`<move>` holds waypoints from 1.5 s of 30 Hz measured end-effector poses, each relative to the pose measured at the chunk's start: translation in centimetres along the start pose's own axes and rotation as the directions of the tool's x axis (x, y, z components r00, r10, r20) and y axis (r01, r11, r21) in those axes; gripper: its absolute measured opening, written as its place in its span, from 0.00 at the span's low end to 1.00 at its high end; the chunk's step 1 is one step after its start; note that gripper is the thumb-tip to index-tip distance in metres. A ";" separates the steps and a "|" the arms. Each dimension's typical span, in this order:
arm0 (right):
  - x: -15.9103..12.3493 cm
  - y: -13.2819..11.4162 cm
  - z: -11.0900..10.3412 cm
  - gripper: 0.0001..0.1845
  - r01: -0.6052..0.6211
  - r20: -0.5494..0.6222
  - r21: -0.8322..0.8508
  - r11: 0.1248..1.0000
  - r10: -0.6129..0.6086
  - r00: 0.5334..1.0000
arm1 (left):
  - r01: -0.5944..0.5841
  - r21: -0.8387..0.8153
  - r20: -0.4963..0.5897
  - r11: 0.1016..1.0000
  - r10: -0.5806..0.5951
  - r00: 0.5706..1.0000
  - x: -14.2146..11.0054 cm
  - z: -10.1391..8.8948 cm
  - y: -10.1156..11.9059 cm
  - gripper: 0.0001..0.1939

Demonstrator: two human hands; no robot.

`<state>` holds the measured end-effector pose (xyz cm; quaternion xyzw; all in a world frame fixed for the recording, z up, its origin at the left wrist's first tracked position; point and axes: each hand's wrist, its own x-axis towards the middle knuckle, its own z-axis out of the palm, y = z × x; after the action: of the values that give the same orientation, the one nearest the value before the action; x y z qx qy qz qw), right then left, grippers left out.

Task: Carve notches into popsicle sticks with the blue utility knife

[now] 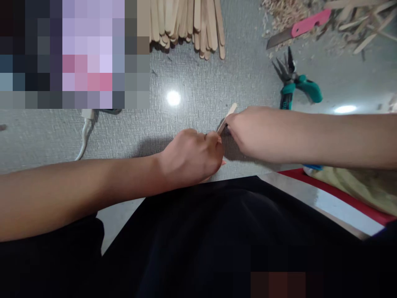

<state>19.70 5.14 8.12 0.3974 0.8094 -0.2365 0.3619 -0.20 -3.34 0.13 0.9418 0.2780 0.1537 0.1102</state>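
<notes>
Near edge of the grey, cloth-textured table (198,87), close to the lap: one pale, flat, round-tipped wooden stick (231,111) lies between two bare hands, slanting away toward the far side. Left hand (194,153) is closed in a fist, the stick's lower end running into it; right hand (246,129) meets the stick just below its free tip, fingers curled under and mostly hidden, so I cannot tell whether it pinches the stick or holds something else. Step in hand, as I judge it: handling this single stick with both hands. Any next move calls for a firm left hold and fingertip control at the right. Toward the far edge: a bundle of similar sticks (186,25). Toward the far right corner: teal-handled metal pliers (289,77), spread open, a pink-handled flat-bladed tool (305,26), and curled wood shavings (281,10).
</notes>
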 end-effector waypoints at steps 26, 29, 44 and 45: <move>-2.0 1.3 2.4 0.17 -0.023 -0.055 0.257 0.966 0.038 0.998 | 0.014 0.058 -0.014 0.998 -0.013 1.000 0.0 -0.4 -0.2 0.23; -1.7 1.2 2.2 0.18 -0.025 -0.047 0.246 0.969 0.037 0.998 | 0.012 0.039 0.000 0.999 -0.012 1.000 0.0 -0.5 -0.3 0.23; -1.1 0.2 1.8 0.07 -0.104 0.031 0.079 0.991 0.102 0.994 | 0.001 0.013 0.035 1.000 -0.001 0.999 0.0 -0.3 -0.2 0.22; -1.2 0.0 1.7 0.06 -0.101 0.025 0.076 0.992 0.099 0.995 | 0.001 0.011 0.037 1.000 -0.001 0.999 0.1 -0.3 -0.2 0.22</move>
<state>20.90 3.44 7.99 0.4487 0.7749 -0.2531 0.3662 -0.33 -3.13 0.34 0.9449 0.2771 0.1346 0.1104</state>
